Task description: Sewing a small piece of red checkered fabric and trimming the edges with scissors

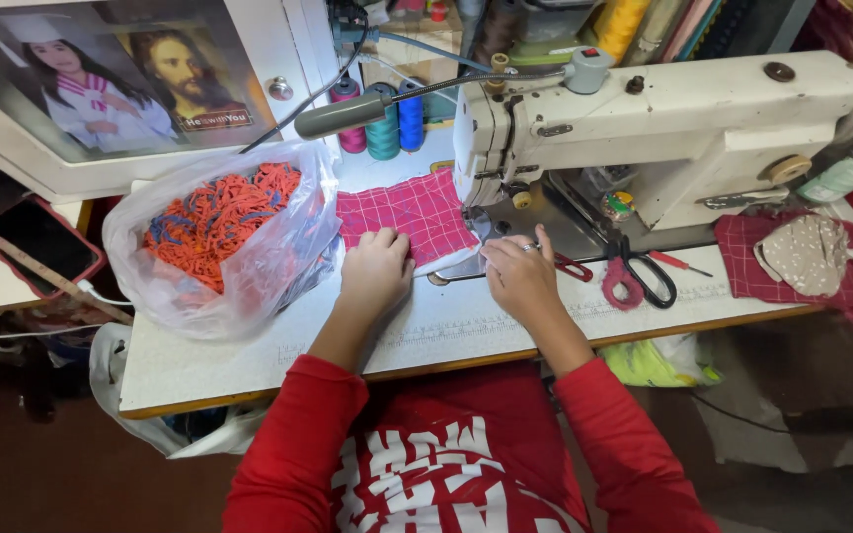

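A red checked fabric piece (412, 212) lies on the white table left of the needle of a cream sewing machine (663, 123). My left hand (375, 268) rests flat on the fabric's near edge, fingers curled down on it. My right hand (520, 276), with a ring on one finger, sits by the needle plate with its fingertips at the fabric's right corner under the presser foot. Both sleeves are red.
A clear plastic bag (224, 237) of orange and blue strips sits at the left. Scissors with wrapped handles (639, 276) lie right of my right hand. More red fabric (821, 262) lies at the far right. Thread spools (382, 123) stand behind; a phone (41, 242) lies far left.
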